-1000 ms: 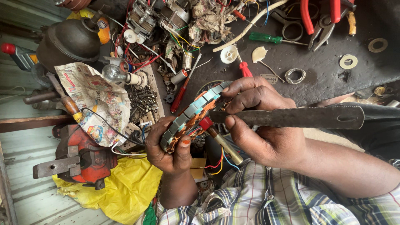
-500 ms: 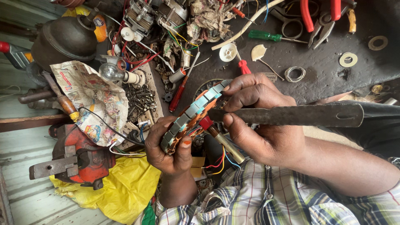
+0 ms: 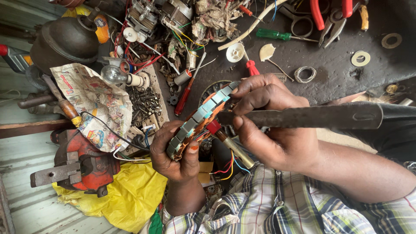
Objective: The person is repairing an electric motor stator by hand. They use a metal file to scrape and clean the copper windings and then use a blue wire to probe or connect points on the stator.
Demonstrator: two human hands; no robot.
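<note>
Left hand (image 3: 175, 151) clenched under wound stator (image 3: 200, 118), steadying it edge-up. Right hand (image 3: 264, 125) grasping dark metal bar (image 3: 303, 117), tip against windings for access.

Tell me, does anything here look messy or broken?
Yes. Screws lie spilled in a loose heap beside crumpled newspaper, and a bare bulb lies on its side. Tangled wires cover the bench behind.

Wire coil (image 3: 305, 74) on open bench; screw pile (image 3: 146, 104) crowds left.
</note>
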